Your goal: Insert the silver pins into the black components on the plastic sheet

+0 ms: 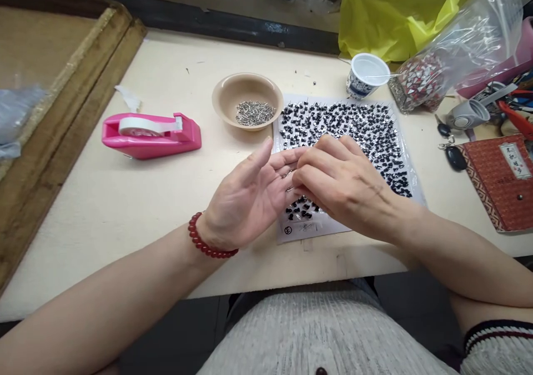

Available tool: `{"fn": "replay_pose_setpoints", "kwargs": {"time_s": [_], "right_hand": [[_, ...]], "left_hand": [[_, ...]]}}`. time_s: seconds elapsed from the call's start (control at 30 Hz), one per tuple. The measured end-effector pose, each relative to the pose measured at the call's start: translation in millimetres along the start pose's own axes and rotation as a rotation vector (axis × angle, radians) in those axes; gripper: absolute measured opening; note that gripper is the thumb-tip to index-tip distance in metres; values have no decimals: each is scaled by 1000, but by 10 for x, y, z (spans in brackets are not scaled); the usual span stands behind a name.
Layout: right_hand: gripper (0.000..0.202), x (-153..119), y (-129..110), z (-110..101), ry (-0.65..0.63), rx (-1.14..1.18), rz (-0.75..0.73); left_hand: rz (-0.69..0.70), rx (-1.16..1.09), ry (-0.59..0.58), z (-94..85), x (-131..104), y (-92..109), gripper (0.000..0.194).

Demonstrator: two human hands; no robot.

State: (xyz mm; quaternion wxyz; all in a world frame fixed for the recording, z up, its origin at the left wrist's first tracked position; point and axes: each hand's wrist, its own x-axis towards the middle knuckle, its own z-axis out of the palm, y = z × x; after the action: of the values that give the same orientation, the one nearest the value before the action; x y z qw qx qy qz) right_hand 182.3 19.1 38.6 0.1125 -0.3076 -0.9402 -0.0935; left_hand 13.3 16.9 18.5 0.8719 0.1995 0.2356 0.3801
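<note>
My left hand [252, 194] is palm up with its fingers stretched out and the thumb apart. Small shiny metal bits [287, 173] show at its fingers; whether they are loose pins or a ring I cannot tell. Over those fingertips my right hand [339, 183] is closed in a pinch, its fingertips hidden from view. Beneath both hands lies a white sheet [303, 233] covered with rows of small black pieces [333, 119], thin metal pins standing up from many. Behind the left hand, a beige bowl [225, 100] holds a heap of small silvery metal pins [255, 113].
A pink tape dispenser [166, 144] stands left of the bowl. Behind the sheet are a patterned white cup [358, 83], a clear bag of red and silver pieces [420, 80] and yellow plastic [387, 19]. Keys [456, 157] and a red pouch [495, 180] lie right.
</note>
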Motion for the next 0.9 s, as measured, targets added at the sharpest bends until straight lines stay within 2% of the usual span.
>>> {"fn": "replay_pose_setpoints", "kwargs": {"time_s": [0.33,0.43,0.57,0.77,0.83,0.9], "right_hand": [[19,15,51,50,22,161,17],[19,15,55,68,103,208,54],[19,31,64,97,207,155,162],[19,84,31,153,168,161,106],[19,83,23,128,175,191,96],[21,47,37,70,203,231,100]], "left_hand": [[22,6,-46,-52,32,-35,51],[3,3,-42,-66,38,-40,52],[-19,-1,-38,-76,34,-41,57],[19,-25,-78,-53,51,-83,62],[49,-28,-41,-53,53,-72,57],[75,3,63,-66,49,-8,51]]}}
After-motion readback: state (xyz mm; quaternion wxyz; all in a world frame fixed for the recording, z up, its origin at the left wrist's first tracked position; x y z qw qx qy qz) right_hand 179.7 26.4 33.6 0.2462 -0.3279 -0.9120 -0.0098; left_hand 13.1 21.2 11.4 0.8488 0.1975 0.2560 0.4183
